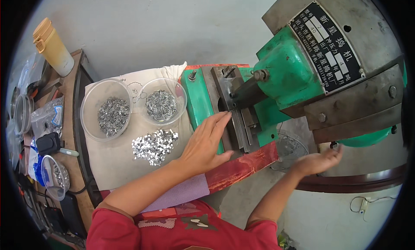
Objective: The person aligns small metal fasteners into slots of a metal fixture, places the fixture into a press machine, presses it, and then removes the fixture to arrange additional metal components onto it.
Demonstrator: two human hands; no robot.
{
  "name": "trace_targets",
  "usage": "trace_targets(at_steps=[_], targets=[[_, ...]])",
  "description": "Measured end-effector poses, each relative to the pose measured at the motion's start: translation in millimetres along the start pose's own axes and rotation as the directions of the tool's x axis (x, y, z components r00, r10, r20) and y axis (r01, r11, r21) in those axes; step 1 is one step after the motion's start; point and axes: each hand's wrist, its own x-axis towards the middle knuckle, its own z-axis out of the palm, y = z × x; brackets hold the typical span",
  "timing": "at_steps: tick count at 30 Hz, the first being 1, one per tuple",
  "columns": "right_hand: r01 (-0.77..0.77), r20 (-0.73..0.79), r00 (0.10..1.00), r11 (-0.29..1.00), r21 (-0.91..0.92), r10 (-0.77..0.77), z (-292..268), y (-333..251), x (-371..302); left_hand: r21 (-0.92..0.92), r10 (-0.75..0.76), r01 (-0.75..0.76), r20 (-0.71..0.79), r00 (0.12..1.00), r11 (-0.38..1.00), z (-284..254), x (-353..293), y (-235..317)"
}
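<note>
My left hand (206, 142) lies over the front of the die bed with fingers stretched and thumb apart. Its fingertips touch or nearly touch the metal die block (238, 129) beneath the dark ram (247, 94) of a green punch press (287, 72). Whether a tiny part sits under the fingertips is hidden. To the right, my right hand (317, 161) reaches below the press head with fingers curled together, close to a dark bolt-like end (333, 145). What it holds, if anything, I cannot make out.
Left of the press, two clear plastic tubs (84, 116) (185, 98) hold small metal parts, with a loose pile of shiny pieces (154, 146) on the cloth (108, 165). A cluttered wooden bench (78, 142) carries a yellow bottle (54, 49). A curved dark rim (352, 184) runs low right.
</note>
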Motion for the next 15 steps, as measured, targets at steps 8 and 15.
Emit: trace_targets(at_steps=[8,15], targets=[[-0.019,0.020,1.000,0.992,0.128,0.017,1,14,134,-0.012,-0.120,0.121,0.021,0.993,0.993,3,7,-4],[0.333,0.124,0.943,0.904,-0.267,-0.310,-27,51,168,0.025,-0.141,0.142,-0.018,0.990,0.990,5,10,-4]])
